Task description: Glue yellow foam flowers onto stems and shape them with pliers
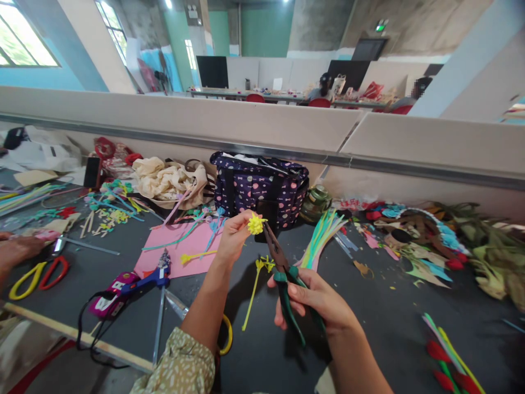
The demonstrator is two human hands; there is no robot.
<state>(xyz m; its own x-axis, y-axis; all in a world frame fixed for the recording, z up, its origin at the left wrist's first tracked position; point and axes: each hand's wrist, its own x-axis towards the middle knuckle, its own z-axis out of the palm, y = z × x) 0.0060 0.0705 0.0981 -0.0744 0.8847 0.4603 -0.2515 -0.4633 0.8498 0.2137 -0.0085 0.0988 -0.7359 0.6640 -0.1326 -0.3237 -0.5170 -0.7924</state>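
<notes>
A small yellow pipe-cleaner flower (pixel 256 224) is pinched in the fingers of my left hand (pixel 234 235), held up above the dark table. My right hand (pixel 315 298) is wrapped round the green handles of long-nose pliers (pixel 279 257). The plier tips reach the right edge of the flower; whether they grip it I cannot tell. Below, a yellow stem with a flower head (pixel 252 293) lies on the table. Left of my left hand, a pink sheet (pixel 164 246) bears another yellow stem (pixel 198 256) and blue and teal pieces.
A blue glue gun (pixel 151 279), scissors with yellow and red handles (pixel 39 276) and another person's hand (pixel 18 251) are at left. A patterned bag (pixel 260 189) and a jar (pixel 316 202) stand behind. Pipe cleaners (pixel 324 235) and fabric scraps (pixel 426 235) lie right.
</notes>
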